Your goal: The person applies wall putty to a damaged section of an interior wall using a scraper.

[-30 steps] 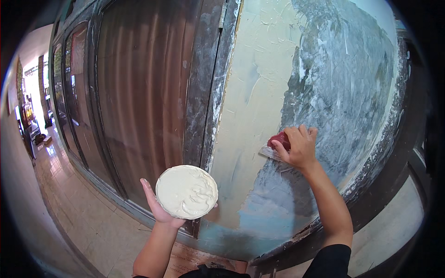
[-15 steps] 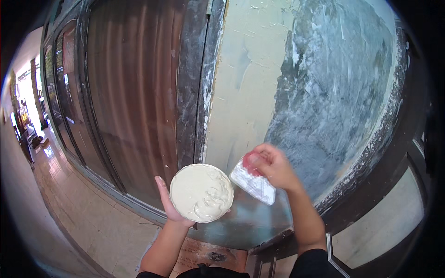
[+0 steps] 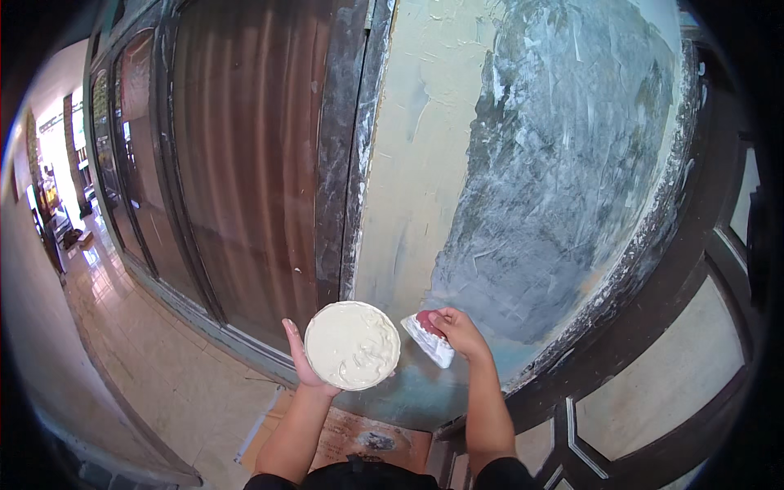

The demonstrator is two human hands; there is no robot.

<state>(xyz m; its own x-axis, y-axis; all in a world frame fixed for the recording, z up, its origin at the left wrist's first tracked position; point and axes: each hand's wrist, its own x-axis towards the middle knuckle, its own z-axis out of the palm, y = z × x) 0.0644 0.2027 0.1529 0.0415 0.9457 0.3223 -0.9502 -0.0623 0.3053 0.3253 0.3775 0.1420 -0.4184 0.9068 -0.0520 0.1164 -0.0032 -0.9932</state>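
Observation:
My left hand [image 3: 302, 356] supports a round tub [image 3: 353, 303] from below and along its left side, the thumb pointing up beside the rim. Cream-coloured putty [image 3: 339, 343] fills the tub, smooth on the left and ridged on the lower right. Just right of it, apart from the rim, my right hand [image 3: 461, 331] pinches a putty scraper [image 3: 429, 344] by its red grip. Whitish putty coats the scraper's blade, which slants down to the right. Ahead stands a wall panel, with a cream coated strip [image 3: 412, 171] on its left and bare, streaky grey-blue surface [image 3: 555, 180] on its right.
Left of the panel runs a dark frame [image 3: 339, 147] and a window with brown curtains [image 3: 249, 155]. A dark wooden door with pale panels [image 3: 665, 367] stands at the right. Stained cardboard [image 3: 376, 437] lies on the tiled floor [image 3: 167, 380] below me.
My right hand and the scraper have moved down and slightly left in the picture. The tub remains in my left hand, and the whole view has shifted a little.

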